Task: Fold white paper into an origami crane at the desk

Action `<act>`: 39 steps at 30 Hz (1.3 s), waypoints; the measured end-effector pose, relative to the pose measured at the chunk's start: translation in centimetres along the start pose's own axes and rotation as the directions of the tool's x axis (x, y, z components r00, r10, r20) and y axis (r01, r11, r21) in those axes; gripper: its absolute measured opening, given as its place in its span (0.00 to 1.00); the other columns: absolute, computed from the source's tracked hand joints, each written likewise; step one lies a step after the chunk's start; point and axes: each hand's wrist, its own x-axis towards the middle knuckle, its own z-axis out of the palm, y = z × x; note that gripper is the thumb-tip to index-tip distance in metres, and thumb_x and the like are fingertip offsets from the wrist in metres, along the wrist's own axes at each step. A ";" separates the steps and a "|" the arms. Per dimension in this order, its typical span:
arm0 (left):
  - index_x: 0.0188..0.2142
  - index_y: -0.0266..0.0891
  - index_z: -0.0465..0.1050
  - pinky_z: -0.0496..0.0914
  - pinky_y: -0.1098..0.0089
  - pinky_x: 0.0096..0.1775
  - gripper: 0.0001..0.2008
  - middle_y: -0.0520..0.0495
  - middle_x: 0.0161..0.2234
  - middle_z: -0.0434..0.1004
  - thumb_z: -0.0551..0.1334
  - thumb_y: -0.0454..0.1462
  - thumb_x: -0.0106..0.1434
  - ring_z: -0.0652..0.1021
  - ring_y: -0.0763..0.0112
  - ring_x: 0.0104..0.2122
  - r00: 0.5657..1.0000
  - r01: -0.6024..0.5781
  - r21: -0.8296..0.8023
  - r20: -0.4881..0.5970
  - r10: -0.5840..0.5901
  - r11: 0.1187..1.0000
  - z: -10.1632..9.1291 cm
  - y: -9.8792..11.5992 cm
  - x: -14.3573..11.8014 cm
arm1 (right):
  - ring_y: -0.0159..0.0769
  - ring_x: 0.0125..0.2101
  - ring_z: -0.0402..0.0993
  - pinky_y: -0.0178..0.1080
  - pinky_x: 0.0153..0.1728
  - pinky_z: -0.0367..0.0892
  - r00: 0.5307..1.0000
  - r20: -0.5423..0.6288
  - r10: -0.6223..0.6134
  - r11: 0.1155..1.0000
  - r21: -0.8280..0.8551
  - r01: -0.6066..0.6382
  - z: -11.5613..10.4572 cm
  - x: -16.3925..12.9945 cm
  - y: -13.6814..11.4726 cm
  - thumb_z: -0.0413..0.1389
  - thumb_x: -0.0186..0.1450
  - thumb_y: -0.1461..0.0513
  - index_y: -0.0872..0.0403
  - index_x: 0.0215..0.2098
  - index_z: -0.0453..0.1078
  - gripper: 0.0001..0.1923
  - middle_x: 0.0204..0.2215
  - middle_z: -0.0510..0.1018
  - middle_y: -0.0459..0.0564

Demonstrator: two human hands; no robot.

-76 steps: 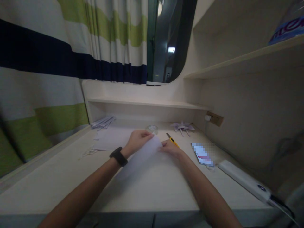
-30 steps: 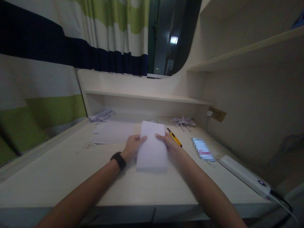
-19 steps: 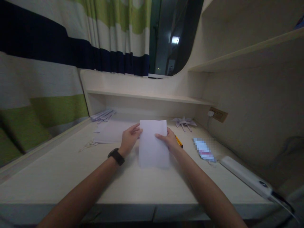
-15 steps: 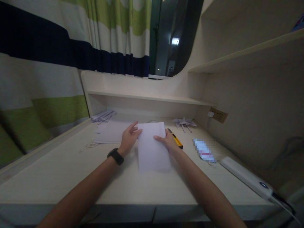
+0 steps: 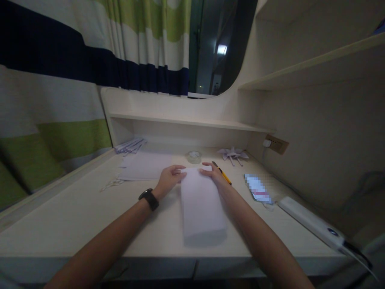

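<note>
A white sheet of paper [image 5: 202,204], longer than it is wide, is held between my hands over the desk. My left hand [image 5: 171,179] pinches its far left corner between thumb and fingers; a dark watch sits on that wrist. At the far right corner, my right hand [image 5: 213,173] grips the edge with its thumb on top. The near end of the paper hangs toward the desk's front and curves slightly. Just beyond the paper lies a roll of clear tape [image 5: 194,157]. Beside my right hand is a yellow utility knife [image 5: 224,176].
White paper sheets [image 5: 144,163] lie at the back left, with folded paper strips [image 5: 130,146] behind them. Folded paper pinwheels [image 5: 233,154] are at the back right. A phone [image 5: 258,188] and a white power strip [image 5: 311,224] lie on the right of the desk [image 5: 90,224].
Both hands have shifted slightly right and nearer with the paper. More of its length shows, reaching closer to the desk's front edge. The tape roll has come into clear view.
</note>
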 end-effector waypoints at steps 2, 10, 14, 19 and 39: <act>0.39 0.32 0.73 0.74 0.66 0.30 0.20 0.45 0.29 0.77 0.68 0.41 0.48 0.78 0.65 0.29 1.000 0.020 -0.028 0.021 -0.019 0.999 0.1 -0.4 -0.1 | 0.37 0.26 0.73 0.37 0.26 0.67 0.999 -0.037 0.007 0.998 -0.065 -0.009 -0.5 0.5 0.5 0.68 0.42 0.62 0.53 0.45 0.67 0.31 0.30 0.76 0.48; 0.39 0.32 0.74 0.72 0.69 0.29 0.20 0.43 0.29 0.79 0.68 0.42 0.47 0.78 0.63 0.30 1.000 -0.020 0.035 -0.004 0.020 0.999 0.4 -2.1 0.1 | 0.36 0.22 0.71 0.37 0.24 0.64 0.995 -0.041 0.090 0.994 -0.057 -0.093 -1.7 1.9 1.8 0.66 0.42 0.63 0.55 0.46 0.68 0.32 0.25 0.76 0.47; 0.36 0.32 0.75 0.71 0.69 0.28 0.19 0.41 0.29 0.79 0.68 0.42 0.48 0.78 0.63 0.29 0.999 -0.026 0.065 -0.022 0.027 0.998 0.5 -3.1 0.4 | 0.37 0.22 0.72 0.37 0.24 0.65 0.993 -0.088 0.083 0.987 -0.132 -0.094 -1.8 1.9 2.3 0.67 0.40 0.64 0.54 0.47 0.69 0.34 0.23 0.75 0.46; 0.38 0.30 0.75 0.71 0.69 0.28 0.19 0.42 0.27 0.79 0.68 0.41 0.48 0.78 0.65 0.26 1.000 0.025 -0.004 -0.002 -0.025 1.000 0.4 -4.4 0.8 | 0.38 0.23 0.72 0.38 0.25 0.65 0.991 -0.101 0.093 0.982 -0.154 -0.108 -1.9 1.9 2.9 0.67 0.39 0.64 0.52 0.46 0.69 0.34 0.24 0.76 0.46; 0.38 0.33 0.76 0.72 0.69 0.29 0.16 0.43 0.29 0.79 0.66 0.40 0.50 0.78 0.67 0.28 0.994 -0.059 0.095 -0.090 0.067 0.994 -0.2 -3.9 1.8 | 0.35 0.24 0.73 0.37 0.30 0.68 0.927 0.216 0.305 0.921 0.182 -0.346 -2.5 0.3 2.2 0.60 0.57 0.61 0.56 0.31 0.69 0.07 0.24 0.78 0.50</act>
